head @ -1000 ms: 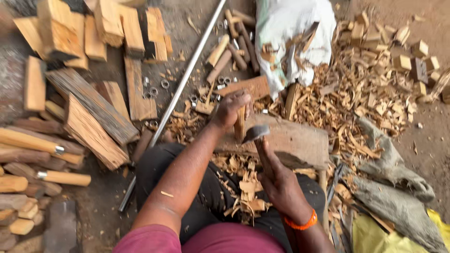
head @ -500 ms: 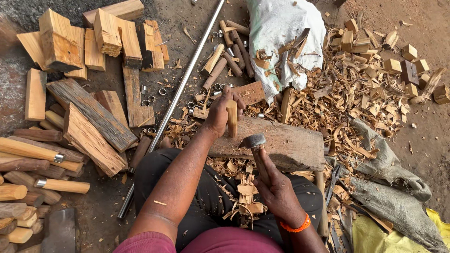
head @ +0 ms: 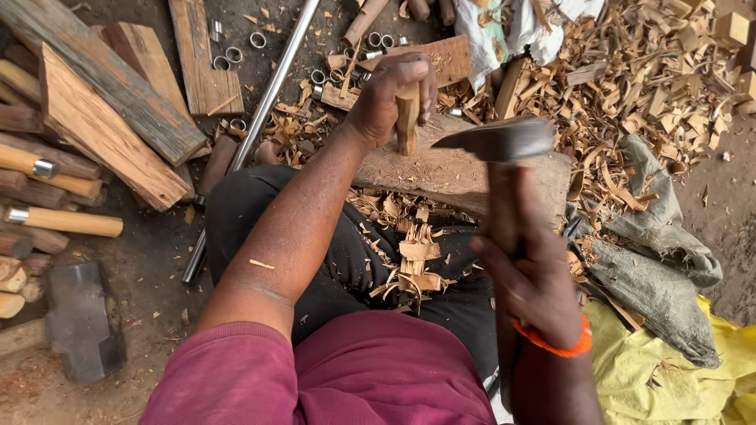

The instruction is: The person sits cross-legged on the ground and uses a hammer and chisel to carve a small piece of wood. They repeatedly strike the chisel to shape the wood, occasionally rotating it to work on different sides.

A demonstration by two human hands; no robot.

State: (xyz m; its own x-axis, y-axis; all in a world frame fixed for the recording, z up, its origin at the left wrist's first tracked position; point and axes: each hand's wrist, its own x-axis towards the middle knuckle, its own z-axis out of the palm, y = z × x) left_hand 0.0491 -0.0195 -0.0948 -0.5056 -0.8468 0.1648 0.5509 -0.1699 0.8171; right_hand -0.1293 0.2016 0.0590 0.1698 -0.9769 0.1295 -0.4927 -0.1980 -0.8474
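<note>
Head view: the left hand (head: 386,98) grips a small wood peg (head: 407,118) upright on a wood block (head: 457,173), middle top. The right hand (head: 531,275) is wrapped around an axe (head: 500,145) handle, blade just beside the peg. Wood chips (head: 409,252) lie below.

1. Left hand (head: 390,94): arm stretched forward and down, fingers curled shut around a short upright wooden peg (head: 407,118).
2. Right hand (head: 528,271): raised nearer the body, fist clenched on an adze handle (head: 504,212), wrist bent.
</note>
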